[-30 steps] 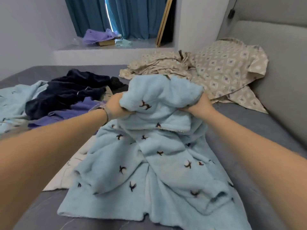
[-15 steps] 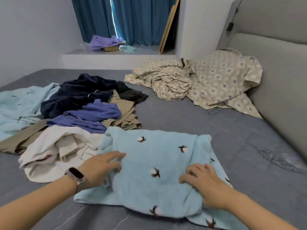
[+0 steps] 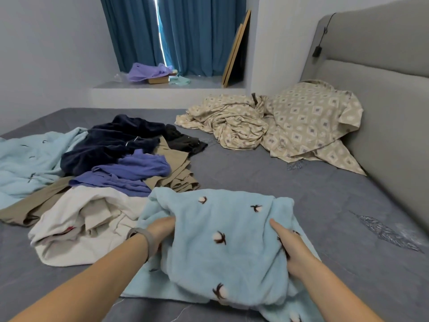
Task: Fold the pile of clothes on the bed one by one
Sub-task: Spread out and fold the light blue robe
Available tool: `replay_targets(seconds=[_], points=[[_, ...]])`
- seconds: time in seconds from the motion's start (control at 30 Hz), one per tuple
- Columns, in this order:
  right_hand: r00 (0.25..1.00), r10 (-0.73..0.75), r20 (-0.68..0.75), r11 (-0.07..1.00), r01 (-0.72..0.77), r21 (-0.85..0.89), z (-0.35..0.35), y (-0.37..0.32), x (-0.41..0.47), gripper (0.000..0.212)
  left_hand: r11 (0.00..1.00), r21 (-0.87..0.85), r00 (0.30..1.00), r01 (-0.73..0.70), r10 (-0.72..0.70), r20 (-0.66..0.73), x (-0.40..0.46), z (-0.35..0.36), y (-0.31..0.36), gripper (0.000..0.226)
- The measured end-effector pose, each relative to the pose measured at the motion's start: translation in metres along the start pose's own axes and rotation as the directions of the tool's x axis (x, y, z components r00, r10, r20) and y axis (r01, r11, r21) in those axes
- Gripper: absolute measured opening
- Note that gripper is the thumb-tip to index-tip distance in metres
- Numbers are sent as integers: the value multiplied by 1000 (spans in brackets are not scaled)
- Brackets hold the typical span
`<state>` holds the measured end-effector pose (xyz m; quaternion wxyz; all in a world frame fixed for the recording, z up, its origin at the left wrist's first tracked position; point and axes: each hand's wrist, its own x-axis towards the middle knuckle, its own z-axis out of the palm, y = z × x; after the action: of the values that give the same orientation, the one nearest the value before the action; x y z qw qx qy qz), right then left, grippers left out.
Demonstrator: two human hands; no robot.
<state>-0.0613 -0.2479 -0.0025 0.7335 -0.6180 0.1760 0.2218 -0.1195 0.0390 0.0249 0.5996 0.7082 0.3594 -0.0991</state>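
Both hands are now tucked at the sides of the light blue fleece garment (image 3: 222,240), where half a second ago they were laid flat on top of it. The left hand (image 3: 162,231) is slipped under the garment's left edge, its fingers hidden by the fabric, so whether they are curled around the cloth cannot be told. The right hand (image 3: 290,249) is set against the right edge with the thumb lying on top and the fingers tucked beneath, the fabric being pinched between them. A grey band (image 3: 141,238) is worn on the left wrist. The garment, patterned with small cotton bolls, is bunched into a rough folded bundle on the grey bed (image 3: 301,194), directly in front of the person; a second ago it was held up in the air.

Just to its left the unfolded pile is seen unchanged: a white garment (image 3: 76,228) touching the blue bundle, a purple one (image 3: 130,170), khaki trousers (image 3: 176,168), a dark navy piece (image 3: 109,145), and another light blue fleece (image 3: 25,163) at the far left. A patterned beige sheet (image 3: 290,126) is crumpled against the headboard (image 3: 383,108).
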Motion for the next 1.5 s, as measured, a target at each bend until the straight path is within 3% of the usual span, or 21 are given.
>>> replay_targets(seconds=[0.13, 0.23, 0.3, 0.33, 0.4, 0.47, 0.5, 0.57, 0.63, 0.7, 0.8, 0.87, 1.0, 1.03, 1.1, 1.17, 1.2, 1.27, 1.33, 1.4, 1.5], points=[[991, -130, -37, 987, 133, 86, -3, -2, 3, 35, 978, -145, 955, -150, 106, -276, 14, -12, 14, 32], [929, -290, -232, 939, 323, 120, -18, -7, -3, 8, 969, -51, 775, -242, 161, -611, 14, -37, 7, 38], [867, -380, -323, 910, 412, 37, -21, -6, -5, 11, 944, -45, 645, -327, 188, -741, 9, -41, -9, 38], [854, -391, -344, 905, 425, 28, -20, -4, -3, 15, 941, -84, 642, -327, 156, -751, 8, -41, -19, 39], [908, -259, -329, 937, 320, 143, -16, 0, -2, 20, 940, -237, 755, -247, 34, -655, 11, -37, -36, 40], [976, -6, -217, 950, 73, 303, -19, 3, 1, 37, 813, -570, 930, -123, -106, -351, 14, -40, -44, 46], [986, 70, -149, 939, -15, 343, -23, 4, 1, 39, 760, -650, 975, -4, -141, -170, 13, -44, -45, 48], [996, 80, -35, 954, -66, 293, -30, 5, 2, 30, 776, -622, 994, 103, -96, 45, 7, -48, -40, 45], [996, 51, 79, 985, -64, 163, -25, 1, -7, 25, 848, -524, 996, 76, -44, 73, 4, -48, -30, 35], [987, 51, 152, 998, -46, -37, -12, -5, -14, 23, 928, -369, 999, -52, 45, -27, 6, -42, -25, 35], [999, -22, 28, 986, 27, -165, 0, -11, -13, 25, 954, -231, 954, -192, 127, -271, 10, -42, -22, 48], [982, -140, -129, 981, 120, -151, -5, -14, -3, 25, 955, -205, 902, -212, 111, -418, 10, -51, -25, 45], [886, -318, -336, 894, 163, -417, -20, -13, 14, 28, 990, -27, 767, -136, 88, -636, -7, -60, -35, 53], [865, -341, -368, 881, 158, -445, -19, -9, 14, 25, 989, -14, 760, -146, 103, -642, -12, -57, -39, 55], [842, -340, -418, 891, 147, -429, -18, -2, 12, 25, 993, -65, 834, -101, 49, -550, -14, -52, -44, 69], [882, -244, -403, 916, 72, -396, -23, 3, 12, 45, 944, -330, 935, -9, -109, -338, -13, -56, -45, 79], [918, -155, -366, 936, 17, -352, -27, 4, 12, 61, 875, -482, 968, 58, -168, -187, -15, -59, -46, 73], [974, 38, -225, 955, -102, -280, -36, 5, 9, 83, 827, -543, 988, 143, -154, 27, -23, -62, -48, 55], [992, 120, -47, 936, -129, -328, -37, -3, -7, 69, 889, -440, 990, 128, -87, 112, -34, -59, -51, 41], [990, 128, 61, 914, -93, -395, -38, -11, -16, 52, 921, -389, 995, 22, 17, 96, -40, -57, -50, 35], [999, 17, -43, 944, -30, -328, -49, -20, -14, 37, 933, -285, 933, -222, 119, -340, -38, -61, -48, 27]])
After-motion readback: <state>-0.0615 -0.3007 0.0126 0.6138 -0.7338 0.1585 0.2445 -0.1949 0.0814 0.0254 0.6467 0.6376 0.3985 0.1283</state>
